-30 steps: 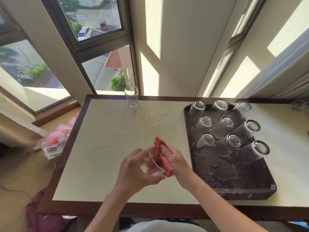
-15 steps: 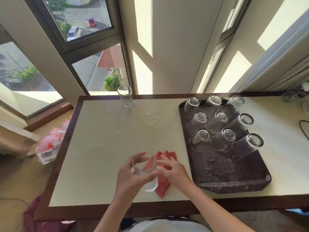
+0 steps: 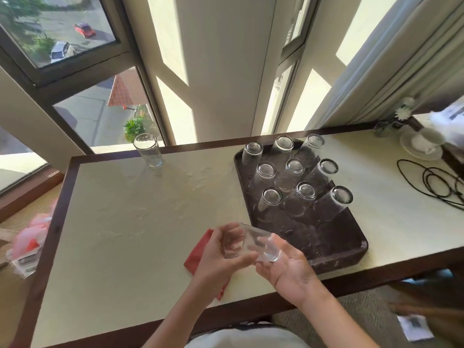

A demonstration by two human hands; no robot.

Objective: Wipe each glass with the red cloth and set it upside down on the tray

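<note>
Over the near edge of the table [image 3: 138,222], the glass [image 3: 251,244] lies on its side between both hands. The fingers [image 3: 227,229] of the left hand [image 3: 221,259] curl round its mouth at 9 o'clock, and the right hand [image 3: 291,270], palm up, cups its base at 3 o'clock. Half a second ago the glass stood upright in the left hand alone while the right rested on the red cloth [image 3: 198,249], which now lies flat beneath the left hand. Upturned glasses [image 3: 272,197] stand on the tray [image 3: 339,262] at 1 o'clock.

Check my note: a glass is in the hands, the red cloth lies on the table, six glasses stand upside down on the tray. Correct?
No: the head view shows nine glasses upside down on the tray, not six. The rest holds.
</note>
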